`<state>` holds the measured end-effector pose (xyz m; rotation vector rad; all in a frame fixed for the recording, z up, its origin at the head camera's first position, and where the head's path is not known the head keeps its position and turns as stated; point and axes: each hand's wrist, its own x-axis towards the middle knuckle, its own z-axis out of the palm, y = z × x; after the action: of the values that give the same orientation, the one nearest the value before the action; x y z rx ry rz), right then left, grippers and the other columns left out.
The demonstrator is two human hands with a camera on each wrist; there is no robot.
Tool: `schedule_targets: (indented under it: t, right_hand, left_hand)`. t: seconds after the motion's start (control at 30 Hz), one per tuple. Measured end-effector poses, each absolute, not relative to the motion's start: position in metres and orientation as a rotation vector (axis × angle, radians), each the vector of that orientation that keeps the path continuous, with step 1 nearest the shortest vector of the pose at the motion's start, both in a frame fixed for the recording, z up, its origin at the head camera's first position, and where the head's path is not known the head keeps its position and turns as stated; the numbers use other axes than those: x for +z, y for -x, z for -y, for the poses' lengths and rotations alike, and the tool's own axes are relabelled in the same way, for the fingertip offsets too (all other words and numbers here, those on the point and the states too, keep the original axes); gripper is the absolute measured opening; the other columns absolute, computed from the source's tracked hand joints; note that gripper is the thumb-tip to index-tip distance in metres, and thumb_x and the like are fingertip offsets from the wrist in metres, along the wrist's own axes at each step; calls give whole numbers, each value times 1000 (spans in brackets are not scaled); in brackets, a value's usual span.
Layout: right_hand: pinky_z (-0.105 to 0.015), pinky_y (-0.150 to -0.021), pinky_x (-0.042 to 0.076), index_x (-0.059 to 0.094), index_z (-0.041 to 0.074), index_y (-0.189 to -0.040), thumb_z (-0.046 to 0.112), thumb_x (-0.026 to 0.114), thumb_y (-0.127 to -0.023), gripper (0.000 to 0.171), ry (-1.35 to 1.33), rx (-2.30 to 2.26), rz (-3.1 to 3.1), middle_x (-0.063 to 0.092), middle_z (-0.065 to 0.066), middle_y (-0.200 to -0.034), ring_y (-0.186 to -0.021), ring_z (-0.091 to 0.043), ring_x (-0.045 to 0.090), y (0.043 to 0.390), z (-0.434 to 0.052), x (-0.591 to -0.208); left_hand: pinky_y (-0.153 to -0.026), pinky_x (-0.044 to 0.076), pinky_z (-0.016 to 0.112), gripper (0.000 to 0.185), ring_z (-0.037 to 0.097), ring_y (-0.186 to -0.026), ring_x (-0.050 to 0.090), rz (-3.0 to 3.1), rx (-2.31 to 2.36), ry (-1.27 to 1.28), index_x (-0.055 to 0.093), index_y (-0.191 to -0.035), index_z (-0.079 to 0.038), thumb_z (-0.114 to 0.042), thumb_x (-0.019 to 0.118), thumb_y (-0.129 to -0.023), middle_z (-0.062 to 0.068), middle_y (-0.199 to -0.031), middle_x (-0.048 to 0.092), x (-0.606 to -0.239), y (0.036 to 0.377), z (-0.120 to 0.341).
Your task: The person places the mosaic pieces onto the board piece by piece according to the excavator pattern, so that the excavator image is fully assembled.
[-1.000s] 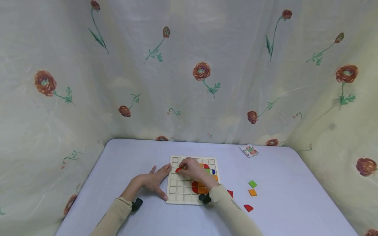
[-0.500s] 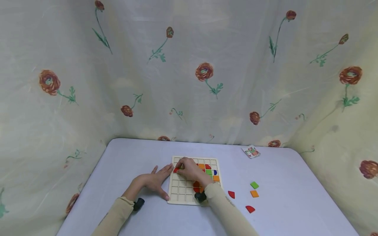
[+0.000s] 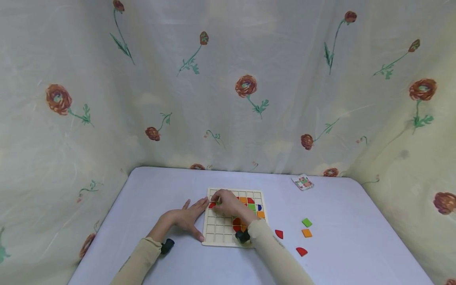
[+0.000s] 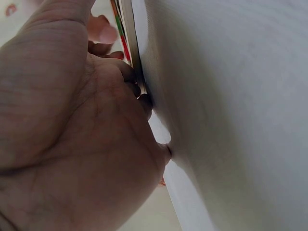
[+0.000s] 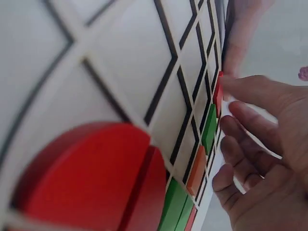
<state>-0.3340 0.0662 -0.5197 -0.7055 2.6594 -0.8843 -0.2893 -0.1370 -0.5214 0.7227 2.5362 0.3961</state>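
A pale wooden grid board (image 3: 214, 238) lies on the table, with several coloured tiles set in its squares. My left hand (image 3: 187, 218) rests spread at the board's left edge, its fingertips and thumb against the rim. The right hand (image 3: 230, 204) reaches over the board to its left side. There, thumb and curled fingers are at a red rounded tile (image 5: 218, 95) in the outer column, the thumb tip overlapping it. Beside that tile sit a green tile (image 5: 209, 129) and an orange tile (image 5: 196, 171). A larger red shape of rounded tiles (image 5: 91, 178) lies closer to the wrist.
To the board's right lie a green square tile (image 3: 307, 223), an orange square tile (image 3: 307, 233) and two red quarter-circle tiles, one nearer (image 3: 301, 251). A patterned card stack (image 3: 303, 182) sits at the back right. A flowered curtain (image 3: 278, 130) surrounds the table's (image 3: 171, 182) far side.
Over the second, my right hand has shifted slightly left with the red tile, to the board's outer column. Its pose barely changes in the last half second. The left hand stays put.
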Motion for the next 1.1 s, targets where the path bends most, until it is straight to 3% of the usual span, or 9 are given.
schedule_targets:
  t: [0.3, 0.53, 0.87, 1.1]
  right_hand:
    - [-25, -70, 47, 67, 9, -103, 18, 72, -87, 19, 745, -992, -2720, 64, -2, -97, -81, -14, 53, 305, -105, -504]
    - [-25, -67, 46, 64, 10, -102, 17, 72, -86, 19, 536, -1048, -2730, 62, -1, -95, -81, -16, 50, 273, -160, -503]
    - [-25, -53, 42, 60, 11, -99, 15, 73, -82, 22, 60, -1073, -2793, 56, -2, -87, -73, -15, 48, 237, -245, -511]
    - [-24, -59, 40, 57, 3, -99, 22, 78, -80, 33, -55, -945, -2891, 55, -4, -84, -74, -15, 48, 219, -302, -516]
  left_hand:
    - [-119, -1, 57, 127, 23, -152, 1, -2550, 391, -702, 7, -156, -10, -63, 78, -66, 6, -164, 1, -527, 291, 134]
    - [-119, 0, 58, 128, 23, -152, 1, -2567, 404, -711, 9, -156, -8, -63, 79, -64, 6, -164, 3, -529, 292, 134]
    - [-119, 0, 57, 128, 23, -152, 2, -2569, 405, -717, 9, -156, -8, -64, 79, -65, 6, -164, 2, -529, 290, 135]
    - [-119, -1, 58, 128, 23, -152, 2, -2565, 402, -721, 9, -156, -8, -65, 78, -65, 6, -164, 2, -525, 288, 135]
